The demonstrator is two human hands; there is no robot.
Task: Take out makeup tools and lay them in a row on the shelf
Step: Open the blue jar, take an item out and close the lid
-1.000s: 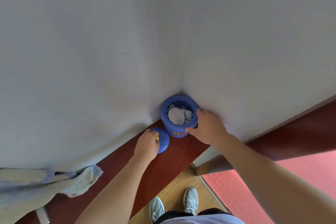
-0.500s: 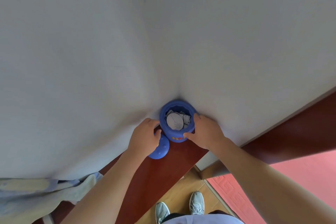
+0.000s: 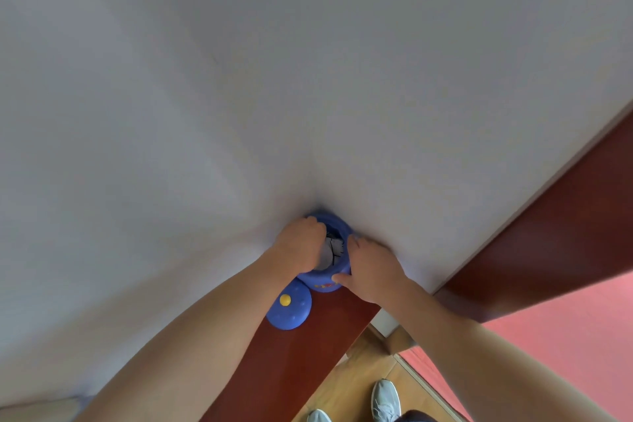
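Note:
A blue jar (image 3: 325, 279) stands open in the wall corner on a dark red shelf (image 3: 308, 356). Grey and white makeup items (image 3: 334, 248) show inside it. My left hand (image 3: 301, 243) reaches over the rim into the jar. Its fingertips are hidden inside, so I cannot tell whether they hold anything. My right hand (image 3: 371, 271) grips the jar's right side, thumb on the front wall. The jar's blue lid (image 3: 291, 313), with a yellow knob, lies on the shelf just in front of the jar.
White walls meet right behind the jar. The shelf runs toward me on the left and off to the right (image 3: 565, 233). Below are a wooden floor, a pink mat (image 3: 555, 336) and my shoes (image 3: 385, 401).
My left hand let go of the lid, left it on the shelf, and moved up into the jar's mouth. My right hand stayed on the jar. The view tilted upward.

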